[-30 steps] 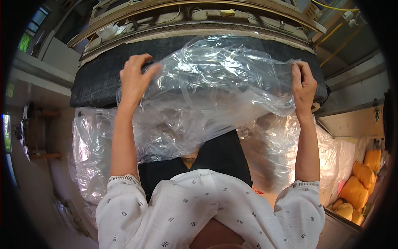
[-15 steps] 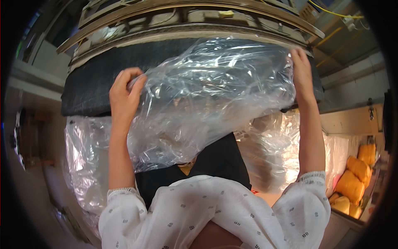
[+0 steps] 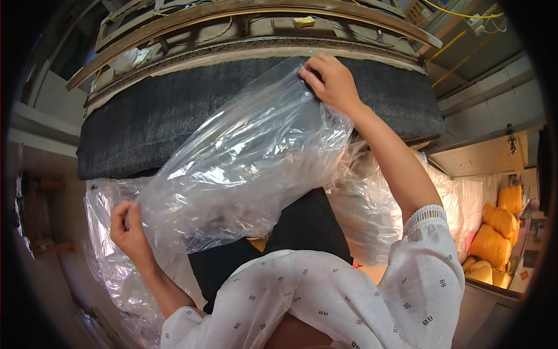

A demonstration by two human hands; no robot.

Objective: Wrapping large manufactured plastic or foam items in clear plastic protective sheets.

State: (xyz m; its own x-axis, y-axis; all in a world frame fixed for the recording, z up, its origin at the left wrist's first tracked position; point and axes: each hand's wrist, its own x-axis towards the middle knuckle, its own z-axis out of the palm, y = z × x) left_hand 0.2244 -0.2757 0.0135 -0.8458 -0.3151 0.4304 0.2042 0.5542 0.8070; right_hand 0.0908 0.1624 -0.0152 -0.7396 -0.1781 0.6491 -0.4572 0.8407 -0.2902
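A crinkled, clear plastic sheet or bag stretches on a slant between my hands. My left hand, low on the left, pinches one edge of it with curled fingers. At the upper right, my right hand grips the opposite end over a long dark padded surface. The near part of the plastic droops over my lap, across my black clothing. Whether it is a bag or a single sheet I cannot tell.
More clear plastic hangs along the left, and another heap lies on the right. Behind the dark surface runs a wooden rail with a small yellow piece. Orange bundles sit in a compartment at far right.
My left hand has moved down and left, while my right hand has swung left across the dark surface. The plastic between them now slants and is pulled tauter along its upper edge.
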